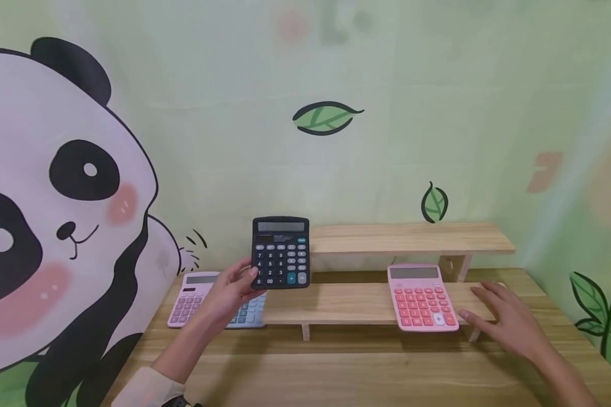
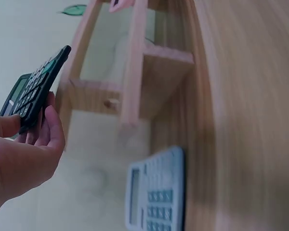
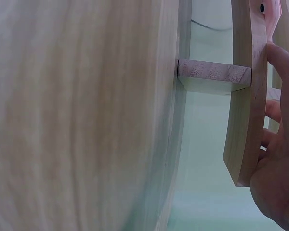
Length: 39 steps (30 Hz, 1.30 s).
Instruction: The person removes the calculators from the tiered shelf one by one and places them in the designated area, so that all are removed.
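Observation:
My left hand holds a black calculator upright by its lower left corner, thumb on the front; in the left wrist view the fingers lie behind it. A pink calculator leans on the lower tier of the wooden shelf. Beside its lower right edge is my right hand, resting at the shelf's right end with fingers spread; in the right wrist view the thumb is near or at the pink calculator, and whether they touch cannot be told.
Behind my left forearm stand a white-and-purple calculator and a blue calculator, left of the shelf. The upper tier runs behind the lower one. All stand on a wooden table before a wall with a panda picture.

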{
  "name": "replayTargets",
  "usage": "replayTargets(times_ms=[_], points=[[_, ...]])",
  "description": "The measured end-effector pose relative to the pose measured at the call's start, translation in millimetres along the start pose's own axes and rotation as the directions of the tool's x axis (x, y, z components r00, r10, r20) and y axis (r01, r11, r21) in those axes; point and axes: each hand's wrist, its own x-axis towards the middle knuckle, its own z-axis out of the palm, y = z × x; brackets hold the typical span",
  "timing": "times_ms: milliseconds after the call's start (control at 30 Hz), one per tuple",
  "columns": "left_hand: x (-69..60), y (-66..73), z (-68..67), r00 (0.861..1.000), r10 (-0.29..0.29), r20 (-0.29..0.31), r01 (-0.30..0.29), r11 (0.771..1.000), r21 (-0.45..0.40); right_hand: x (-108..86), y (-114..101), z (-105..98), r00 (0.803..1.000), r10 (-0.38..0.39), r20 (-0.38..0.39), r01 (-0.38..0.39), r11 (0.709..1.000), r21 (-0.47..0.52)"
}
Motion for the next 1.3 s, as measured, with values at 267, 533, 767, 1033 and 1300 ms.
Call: replayTargets(times_ms=[267, 533, 767, 1033, 1300], points=[[-13.3, -8.7, -34.3, 0.998, -0.027, -0.057, 0.031, 0.997, 0.078, 1.3, 0.8, -0.6, 1.0, -0.003, 0.0, 0.003, 1.0, -0.014], [-25.1, -9.0, -72.5, 0.997, -0.022, -0.08, 0.033, 0.991, 0.128, 0.2, -2.4, -0.9, 1.0, -0.006, -0.007, 0.006, 1.0, 0.006], [-34.3, -16.8, -101.4, 0.988, -0.077, -0.134, 0.096, 0.986, 0.139, -0.6, -0.5, 0.2, 1.0, -0.009, -0.014, 0.009, 1.0, 0.0], [-41.4, -33.5, -135.9, 0.98, -0.14, -0.138, 0.16, 0.976, 0.148, -0.2, 0.2, -1.5, 1.0, -0.015, -0.027, 0.015, 1.0, 0.0], [-56.9, -48.9, -171.6, 0.97, -0.202, -0.135, 0.228, 0.948, 0.221, -1.1, -2.6, -0.2, 1.0, 0.008, -0.015, -0.008, 1.0, 0.005]])
